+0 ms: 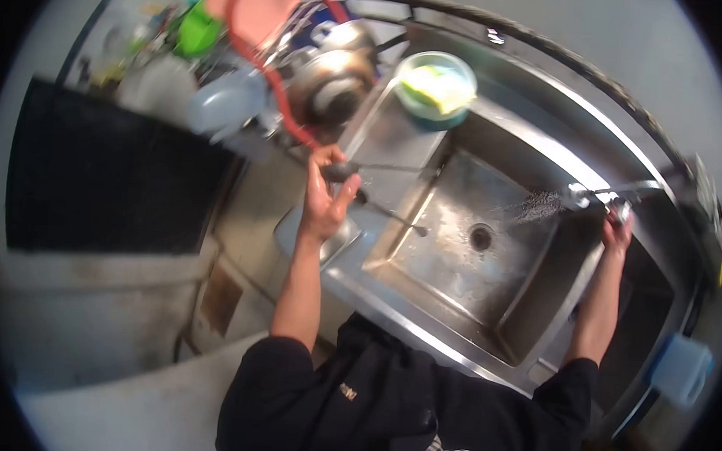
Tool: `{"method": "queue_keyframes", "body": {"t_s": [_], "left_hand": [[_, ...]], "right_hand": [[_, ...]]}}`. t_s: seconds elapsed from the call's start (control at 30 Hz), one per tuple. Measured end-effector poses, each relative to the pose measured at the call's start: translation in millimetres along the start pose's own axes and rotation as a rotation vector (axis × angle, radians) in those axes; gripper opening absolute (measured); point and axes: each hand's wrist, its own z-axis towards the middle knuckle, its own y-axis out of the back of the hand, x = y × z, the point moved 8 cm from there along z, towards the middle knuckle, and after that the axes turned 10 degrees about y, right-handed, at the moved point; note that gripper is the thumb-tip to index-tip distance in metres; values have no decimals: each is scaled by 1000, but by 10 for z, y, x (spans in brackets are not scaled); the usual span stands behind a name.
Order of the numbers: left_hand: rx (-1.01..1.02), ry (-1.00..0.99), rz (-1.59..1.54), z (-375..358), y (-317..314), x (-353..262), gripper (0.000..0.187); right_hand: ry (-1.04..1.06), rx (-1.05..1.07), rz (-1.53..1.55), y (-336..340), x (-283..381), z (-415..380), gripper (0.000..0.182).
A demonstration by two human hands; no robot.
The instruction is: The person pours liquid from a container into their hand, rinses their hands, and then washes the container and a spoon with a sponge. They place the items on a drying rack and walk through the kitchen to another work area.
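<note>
My left hand (327, 199) is closed around the dark, rounded end of a thin-shafted utensil (388, 167), over the sink's left edge. Its shaft points right toward the basin. Just below it, a second long thin utensil (394, 217) with a dark end reaches over the basin's rim; its kind is too blurred to name. My right hand (618, 231) grips the faucet handle (619, 208) at the right side of the sink. Water sprays from the faucet spout (576, 196) into the steel sink (457, 267), left of that hand.
A clear bowl with something yellow-green (436, 86) sits on the sink's back left corner. Metal pots (331, 85), a red-rimmed rack or basket (262, 8) and a pale blue container (229, 103) crowd the left. A blue plastic jug (680, 369) is at the far right.
</note>
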Motion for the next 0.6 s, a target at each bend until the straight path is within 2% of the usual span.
{"method": "queue_keyframes", "body": {"t_s": [0.03,0.07,0.13,0.17,0.23,0.27,0.3,0.33,0.37,0.4,0.43,0.47,0.5,0.53,0.57,0.6], "left_hand": [[-83,-163,73,-66,387,-173,36],[-176,-223,115,-165,759,-302,31],[-424,-155,320,-493,1440,-559,28],[-566,-258,279,-686,1808,-574,29],[-760,-359,216,-1093,2434,-431,29],[-861,-330,208,-1295,2728,-228,29],[-960,-300,199,-1524,2991,2,29],[-1037,-121,292,-1716,3193,252,30],[-1105,63,380,-1963,3383,535,32],[-1142,270,603,-2285,3630,960,33],[-1158,472,819,-2618,3872,1428,35],[-1247,446,722,-2955,4014,1752,35],[-1244,561,363,-3354,4217,2388,34],[-1272,675,17,-3756,4359,2999,34],[-1289,716,-256,-3949,4251,3038,33],[-1317,792,-209,-4180,4280,3119,31]], "right_hand": [[-142,-19,180,191,-40,119,31],[-285,-63,354,385,-82,231,36],[-100,-270,151,439,-234,-34,31],[-32,-298,-26,229,-423,-386,27],[9,58,-332,-461,-985,-1236,18],[29,193,-522,-925,-1246,-1779,21],[23,82,-808,-1162,-1508,-2193,28],[-23,164,-820,-1472,-1873,-2578,32],[26,286,-940,-1481,-2207,-2713,31],[89,402,-1054,-1531,-2531,-2875,30],[12,491,-1013,-1930,-2867,-3251,28],[74,627,-1062,-2374,-3079,-3531,23],[137,746,-1123,-2741,-3243,-3768,22],[369,785,-1265,-3081,-3283,-3891,25],[592,814,-1417,-3367,-3330,-4020,31],[791,835,-1554,-3640,-3371,-4169,34]]}}
